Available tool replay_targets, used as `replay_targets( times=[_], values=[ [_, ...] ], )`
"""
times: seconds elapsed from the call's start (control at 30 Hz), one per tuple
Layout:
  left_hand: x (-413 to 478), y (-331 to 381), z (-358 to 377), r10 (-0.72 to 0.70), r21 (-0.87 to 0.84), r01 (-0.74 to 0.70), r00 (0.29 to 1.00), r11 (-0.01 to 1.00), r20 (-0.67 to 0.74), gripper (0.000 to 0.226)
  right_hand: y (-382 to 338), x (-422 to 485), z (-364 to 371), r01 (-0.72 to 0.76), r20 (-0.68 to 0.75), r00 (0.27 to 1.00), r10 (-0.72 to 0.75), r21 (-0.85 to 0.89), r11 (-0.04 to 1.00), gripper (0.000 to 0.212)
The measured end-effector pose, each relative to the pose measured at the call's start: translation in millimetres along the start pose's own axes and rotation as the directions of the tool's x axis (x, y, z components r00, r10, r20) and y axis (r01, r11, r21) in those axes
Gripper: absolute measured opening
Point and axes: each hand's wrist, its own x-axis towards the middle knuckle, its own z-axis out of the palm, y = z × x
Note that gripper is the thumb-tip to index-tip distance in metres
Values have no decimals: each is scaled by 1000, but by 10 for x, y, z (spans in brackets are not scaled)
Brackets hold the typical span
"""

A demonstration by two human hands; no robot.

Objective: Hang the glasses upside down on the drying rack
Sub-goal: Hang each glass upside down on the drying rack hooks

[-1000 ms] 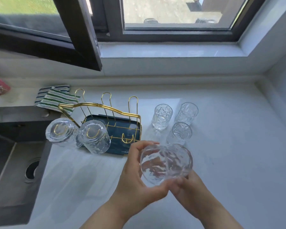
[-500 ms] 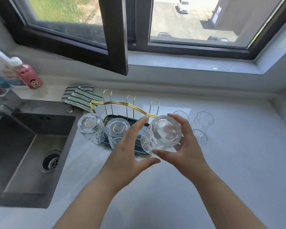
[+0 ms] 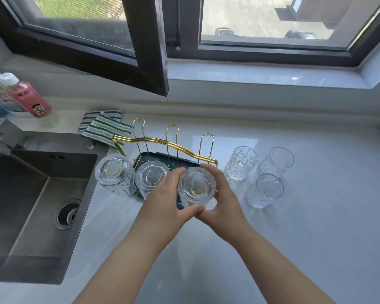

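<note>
I see L hand (image 3: 162, 200) + R hand (image 3: 223, 200) fingers both clasping clear textured glass (image 3: 196, 188), inverted | over right front peg of gold wire drying rack (image 3: 165, 142) | 2 inverted glasses on rack's left pegs | 3 upright glasses on counter (image 3: 316, 216) right of rack

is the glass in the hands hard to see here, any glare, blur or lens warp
Head view: sharp, daylit through the window; wide-angle warp bends its frame. The held glass, between the left hand and right hand, is see-through with bright glints, so its edges fade into the pale counter; soft shadows under the three upright glasses.
</note>
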Motion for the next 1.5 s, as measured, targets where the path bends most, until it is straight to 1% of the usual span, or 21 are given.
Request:
replay_targets(
  times=[0.2,0.47,0.57,0.7,0.8,0.9,1.0,1.03,1.1,1.2,1.27,1.33,1.4,1.5],
  values=[
    [4,-58,56,-39,3,39,999,999,7,67,112,-29,18,-64,32,997,64,-13,998,80],
    [-40,-58,115,-70,43,70,997,997,14,81,152,-33,36,-68,45,997,70,-30,997,81],
    [-97,-46,154,-75,81,76,997,994,-10,84,151,-36,36,-64,64,996,67,-41,997,82],
    [-217,0,229,2,134,0,1000,991,-16,84,179,-65,-4,-89,83,992,93,-49,995,89],
    [-316,57,271,78,172,-71,996,983,-39,86,193,-137,-88,-83,57,995,86,-58,995,92],
    [-379,167,313,162,201,-140,982,970,-96,85,217,-266,-216,-69,18,997,70,-50,996,89],
    [-411,272,420,235,150,-214,962,965,-137,78,269,-412,-364,-78,-36,996,77,-16,997,83],
    [-419,313,474,247,121,-232,962,965,-119,74,296,-459,-417,-83,-59,995,83,-7,996,82],
    [-417,372,611,258,44,-257,966,966,-35,67,366,-546,-535,-97,-110,989,98,15,995,80],
    [-340,373,871,208,-65,-202,971,977,116,61,512,-642,-720,-114,-228,967,116,20,993,73],
    [-236,334,1060,133,-73,-121,974,990,183,62,627,-665,-849,-140,-330,934,136,11,990,69],
    [-78,307,1232,33,-56,-21,974,998,224,69,743,-638,-985,-186,-395,902,175,11,983,69],
    [124,311,1381,-50,-24,58,969,998,242,76,874,-564,-1114,-248,-392,890,233,13,969,72],
    [440,369,1581,-108,-19,117,957,993,270,87,1058,-411,-1260,-333,-320,893,318,10,943,88]
  ],
)
